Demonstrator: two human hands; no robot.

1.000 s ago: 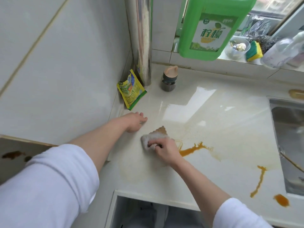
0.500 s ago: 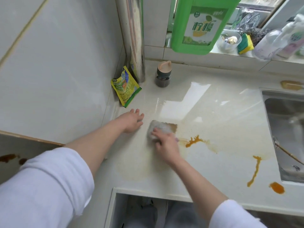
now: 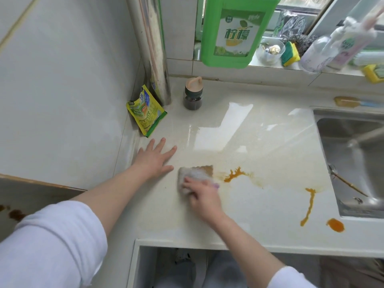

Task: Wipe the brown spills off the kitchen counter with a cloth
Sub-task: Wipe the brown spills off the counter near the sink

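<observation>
My right hand (image 3: 204, 196) presses a whitish cloth (image 3: 194, 175), stained brown at its far corner, flat on the pale counter (image 3: 259, 146). Just right of the cloth lies a branching brown spill (image 3: 234, 175) with a faint smear around it. Farther right, near the sink, a long brown streak (image 3: 309, 206) runs toward the front edge, and a round brown blot (image 3: 335, 225) sits beside it. My left hand (image 3: 155, 157) rests flat on the counter, fingers spread, a little left of the cloth.
A yellow-green packet (image 3: 145, 112) leans in the back left corner by a metal pipe (image 3: 152, 48). A small dark jar (image 3: 193, 94) stands nearby. A steel sink (image 3: 353, 159) is at the right. A green detergent jug (image 3: 236, 32), sponges and bottles line the window sill.
My right hand has slid the cloth back and forth over the patch left of the branching spill. My left hand opened flatter on the counter. The camera shifted slightly.
</observation>
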